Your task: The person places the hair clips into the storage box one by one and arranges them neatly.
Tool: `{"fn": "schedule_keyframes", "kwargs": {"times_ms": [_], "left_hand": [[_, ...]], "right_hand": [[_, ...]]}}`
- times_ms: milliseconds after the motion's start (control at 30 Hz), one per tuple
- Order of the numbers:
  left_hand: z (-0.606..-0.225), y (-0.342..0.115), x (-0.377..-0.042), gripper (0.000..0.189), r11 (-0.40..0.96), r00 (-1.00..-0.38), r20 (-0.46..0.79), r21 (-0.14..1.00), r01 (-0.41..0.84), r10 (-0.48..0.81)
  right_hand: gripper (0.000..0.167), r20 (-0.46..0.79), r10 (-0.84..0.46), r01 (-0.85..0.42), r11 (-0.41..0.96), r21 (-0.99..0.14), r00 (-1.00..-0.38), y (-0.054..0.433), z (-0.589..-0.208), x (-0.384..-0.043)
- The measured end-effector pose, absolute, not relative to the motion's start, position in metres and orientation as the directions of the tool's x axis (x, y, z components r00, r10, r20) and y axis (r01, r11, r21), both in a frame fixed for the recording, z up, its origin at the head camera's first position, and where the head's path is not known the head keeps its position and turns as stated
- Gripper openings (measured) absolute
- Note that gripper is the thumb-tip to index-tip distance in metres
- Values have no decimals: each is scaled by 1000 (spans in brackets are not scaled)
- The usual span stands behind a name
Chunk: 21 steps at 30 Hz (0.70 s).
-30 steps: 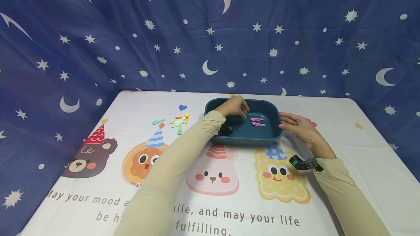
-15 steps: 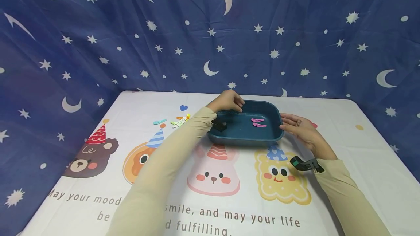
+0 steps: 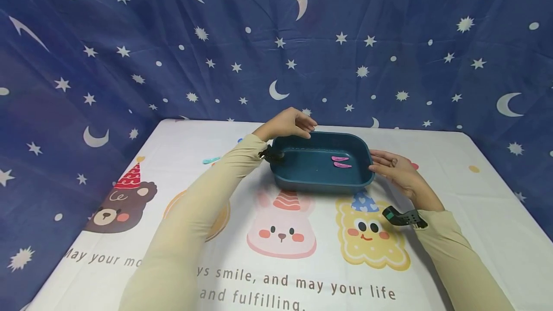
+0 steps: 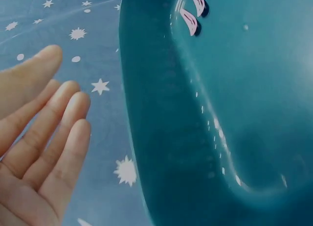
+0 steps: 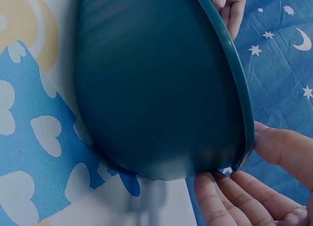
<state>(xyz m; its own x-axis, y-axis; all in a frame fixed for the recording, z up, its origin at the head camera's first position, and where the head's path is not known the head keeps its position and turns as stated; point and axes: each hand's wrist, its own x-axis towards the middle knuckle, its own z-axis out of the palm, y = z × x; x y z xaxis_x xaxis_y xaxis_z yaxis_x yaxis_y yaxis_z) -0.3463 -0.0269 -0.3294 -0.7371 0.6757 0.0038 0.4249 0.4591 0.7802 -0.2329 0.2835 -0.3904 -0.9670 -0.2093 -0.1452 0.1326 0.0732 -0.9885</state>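
Note:
A dark teal rectangular basin [image 3: 321, 187] stands on the cloth-covered table, with two pink hair clips [image 3: 341, 161] lying inside it. My left hand [image 3: 290, 123] is above the basin's back left rim, fingers extended and holding nothing. The left wrist view shows that hand [image 4: 44, 133] beside the rim, its thumb apart from the fingers. At the basin's right end my right hand [image 3: 399, 172] touches the outside with nearly straight fingers. Up close in the right wrist view, the thumb [image 5: 286, 145] meets the rim and the fingertips [image 5: 208, 184] rest against the outer wall.
A turquoise hair clip [image 3: 211, 161] lies on the table left of the basin. My left sleeve [image 3: 194, 215] covers the spot beside it. The white tablecloth [image 3: 475, 234] bears printed cartoon figures and lettering. A blue starry curtain [image 3: 242, 37] hangs behind the table.
My left hand has risen out of the basin and moved left and back over the rim. Its sleeve now hides the clip pile on the table. My right hand stays at the basin's end.

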Motion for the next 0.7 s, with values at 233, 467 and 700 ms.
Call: {"fn": "schedule_keyframes", "kwargs": {"times_ms": [233,467,700], "left_hand": [[-321,-60,-335,39,443,-736,-12,806,394,677],[-320,-100,-321,38,437,-777,19,818,374,629],[-327,-132,-311,37,463,-809,18,812,355,588]], "right_hand": [[74,-150,-206,133,90,-987,-967,284,-389,-232],[73,-172,-183,158,93,-983,-968,283,-389,-232],[73,-176,-179,161,93,-983,-968,283,-390,-232]]}}
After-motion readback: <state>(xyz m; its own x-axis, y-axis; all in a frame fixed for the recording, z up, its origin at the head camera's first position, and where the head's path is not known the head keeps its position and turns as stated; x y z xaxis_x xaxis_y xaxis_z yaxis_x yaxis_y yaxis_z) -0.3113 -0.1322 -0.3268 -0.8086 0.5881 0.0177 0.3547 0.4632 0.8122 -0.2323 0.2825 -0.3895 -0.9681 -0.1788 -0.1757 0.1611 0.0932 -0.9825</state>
